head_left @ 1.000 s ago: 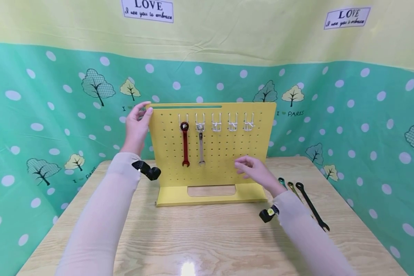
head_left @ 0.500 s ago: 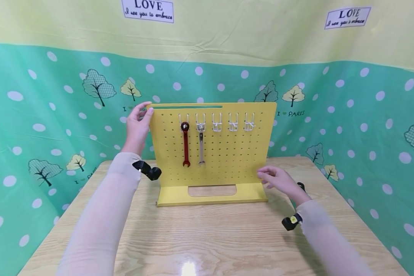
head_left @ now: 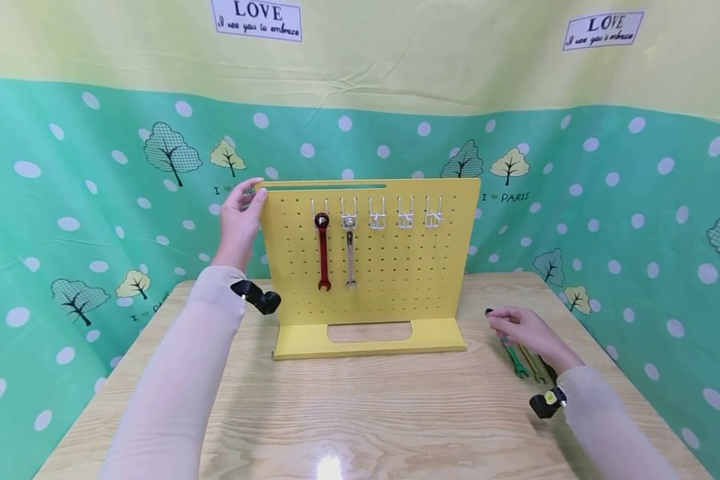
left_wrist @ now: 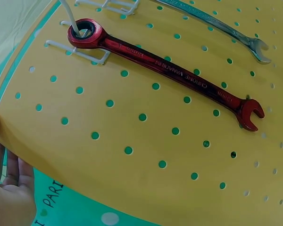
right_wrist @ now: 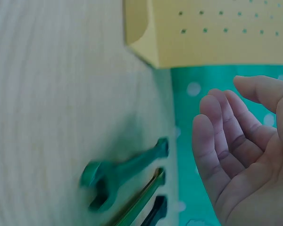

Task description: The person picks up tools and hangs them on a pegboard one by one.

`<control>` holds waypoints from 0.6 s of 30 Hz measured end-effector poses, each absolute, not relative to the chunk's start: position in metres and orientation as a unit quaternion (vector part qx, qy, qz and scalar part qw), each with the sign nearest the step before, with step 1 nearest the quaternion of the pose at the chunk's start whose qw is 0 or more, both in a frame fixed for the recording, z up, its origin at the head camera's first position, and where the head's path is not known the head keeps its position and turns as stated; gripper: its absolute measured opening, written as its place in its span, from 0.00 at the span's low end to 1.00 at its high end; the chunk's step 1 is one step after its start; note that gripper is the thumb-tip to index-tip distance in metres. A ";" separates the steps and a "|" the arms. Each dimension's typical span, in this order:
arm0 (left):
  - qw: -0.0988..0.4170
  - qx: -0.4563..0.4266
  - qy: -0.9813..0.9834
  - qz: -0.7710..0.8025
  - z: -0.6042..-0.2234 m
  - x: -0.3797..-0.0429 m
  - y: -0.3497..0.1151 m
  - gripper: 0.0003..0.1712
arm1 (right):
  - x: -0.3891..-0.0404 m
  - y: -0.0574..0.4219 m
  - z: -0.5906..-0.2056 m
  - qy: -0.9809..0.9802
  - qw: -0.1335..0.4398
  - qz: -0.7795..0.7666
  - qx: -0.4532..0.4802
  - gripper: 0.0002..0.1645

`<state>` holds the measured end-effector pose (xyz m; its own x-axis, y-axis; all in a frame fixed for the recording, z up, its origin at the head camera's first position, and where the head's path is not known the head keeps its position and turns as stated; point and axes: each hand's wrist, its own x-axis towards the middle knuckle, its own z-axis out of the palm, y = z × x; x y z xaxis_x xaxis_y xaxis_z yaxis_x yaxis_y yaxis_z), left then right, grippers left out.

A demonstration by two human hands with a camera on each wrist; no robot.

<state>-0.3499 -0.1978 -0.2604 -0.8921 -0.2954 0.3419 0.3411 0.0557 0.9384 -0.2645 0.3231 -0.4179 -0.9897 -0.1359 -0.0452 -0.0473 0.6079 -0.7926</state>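
Observation:
My left hand (head_left: 239, 223) pinches the upper left corner of a yellow pegboard (head_left: 396, 287), thumb on the front and fingers behind its edge. A red combination wrench (left_wrist: 170, 70) hangs by its ring end from the leftmost white hook, and a silver wrench (head_left: 350, 257) hangs on the hook beside it. My right hand (head_left: 531, 333) is above the table at the right with relaxed fingers, holding nothing. Below it lie a green wrench (right_wrist: 132, 167), a gold wrench (right_wrist: 144, 197) and a black wrench (right_wrist: 155, 212), partly hidden by the hand in the head view.
Three more white hooks (head_left: 405, 217) on the board carry no wrench. The board's base (head_left: 369, 348) stands on a wood-grain table (head_left: 372, 413). A green and yellow printed curtain (head_left: 360, 143) surrounds the table's back and sides.
My right hand has moved from in front of the board rightward and down to above the loose wrenches. The left hand has kept its grip on the corner.

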 end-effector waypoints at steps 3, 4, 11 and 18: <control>0.230 -0.018 -0.690 -0.686 -0.261 -0.350 -0.198 0.22 | -0.262 0.334 -0.424 0.899 0.056 -0.433 -0.044 0.35; 0.230 -0.019 -0.690 -0.686 -0.261 -0.350 -0.198 0.23 | -0.262 0.337 -0.426 0.900 0.056 -0.431 -0.039 0.36; 0.229 -0.016 -0.690 -0.687 -0.260 -0.350 -0.199 0.23 | -0.262 0.353 -0.439 0.896 0.069 -0.438 -0.022 0.34; 0.234 -0.019 -0.693 -0.681 -0.260 -0.348 -0.199 0.22 | -0.268 0.363 -0.448 0.895 0.077 -0.439 -0.002 0.34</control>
